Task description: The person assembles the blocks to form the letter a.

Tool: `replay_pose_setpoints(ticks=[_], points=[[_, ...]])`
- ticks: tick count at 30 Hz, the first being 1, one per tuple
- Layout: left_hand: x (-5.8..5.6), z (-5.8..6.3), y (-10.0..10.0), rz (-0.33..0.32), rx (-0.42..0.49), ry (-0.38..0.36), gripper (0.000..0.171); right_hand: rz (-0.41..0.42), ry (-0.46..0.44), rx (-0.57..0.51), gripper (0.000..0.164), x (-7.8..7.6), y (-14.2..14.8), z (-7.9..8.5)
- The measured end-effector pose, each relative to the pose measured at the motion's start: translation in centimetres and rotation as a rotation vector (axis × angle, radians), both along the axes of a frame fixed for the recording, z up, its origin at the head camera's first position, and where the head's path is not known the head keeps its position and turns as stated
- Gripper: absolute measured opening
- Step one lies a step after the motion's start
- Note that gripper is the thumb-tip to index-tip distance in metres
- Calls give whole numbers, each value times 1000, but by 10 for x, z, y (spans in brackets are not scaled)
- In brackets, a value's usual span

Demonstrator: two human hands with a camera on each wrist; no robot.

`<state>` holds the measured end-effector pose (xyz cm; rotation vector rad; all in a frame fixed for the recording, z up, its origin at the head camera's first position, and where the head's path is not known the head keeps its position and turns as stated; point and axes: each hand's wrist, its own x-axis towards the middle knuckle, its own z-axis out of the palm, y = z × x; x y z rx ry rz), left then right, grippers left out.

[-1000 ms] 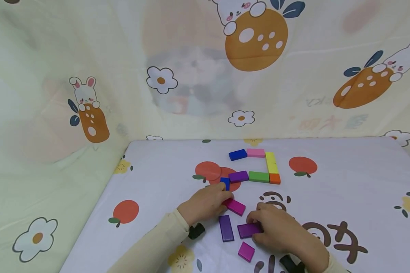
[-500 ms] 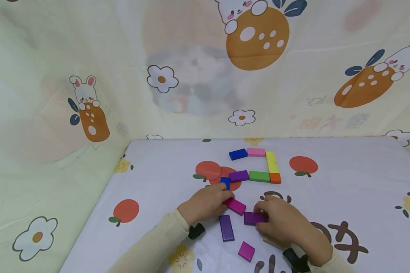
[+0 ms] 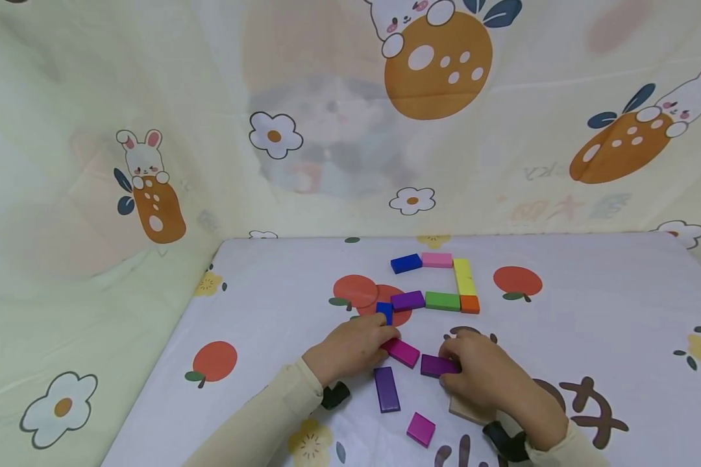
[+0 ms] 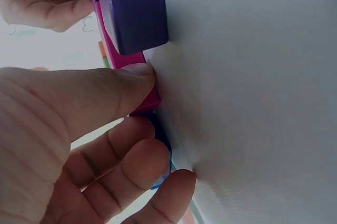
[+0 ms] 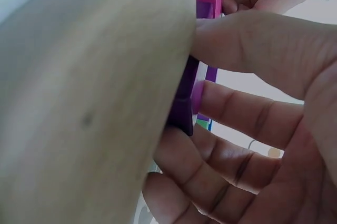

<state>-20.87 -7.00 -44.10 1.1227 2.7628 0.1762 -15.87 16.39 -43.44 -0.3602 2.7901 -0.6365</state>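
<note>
In the head view my left hand (image 3: 353,347) holds the left end of a magenta block (image 3: 401,352), its index finger at a small blue block (image 3: 384,312). The left wrist view shows the thumb pressed on that magenta block (image 4: 117,55). My right hand (image 3: 481,370) pinches a purple block (image 3: 438,366), whose left end is right by the magenta block's right end. A beige block (image 3: 470,410) shows partly under the right hand and looms large in the right wrist view. A violet block (image 3: 387,390) and a magenta square block (image 3: 421,429) lie nearer me.
Farther back, a bent row runs from a blue block (image 3: 405,263) through pink (image 3: 437,260), yellow (image 3: 464,277), orange (image 3: 470,304) and green blocks (image 3: 442,301) to a purple block (image 3: 407,301). A patterned cloth wall (image 3: 339,214) stands behind the printed tabletop (image 3: 269,279).
My right hand has moved the purple block away from me and to the right, up to near the magenta block's end. The beige block has come into sight below it. My left hand stays put.
</note>
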Motion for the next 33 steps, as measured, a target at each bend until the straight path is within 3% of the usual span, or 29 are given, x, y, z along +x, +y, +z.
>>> replay_pose_setpoints(ticks=[33], points=[[0,1,1,-7,-2,10,28,0,28,-53,26,-1,2,0]])
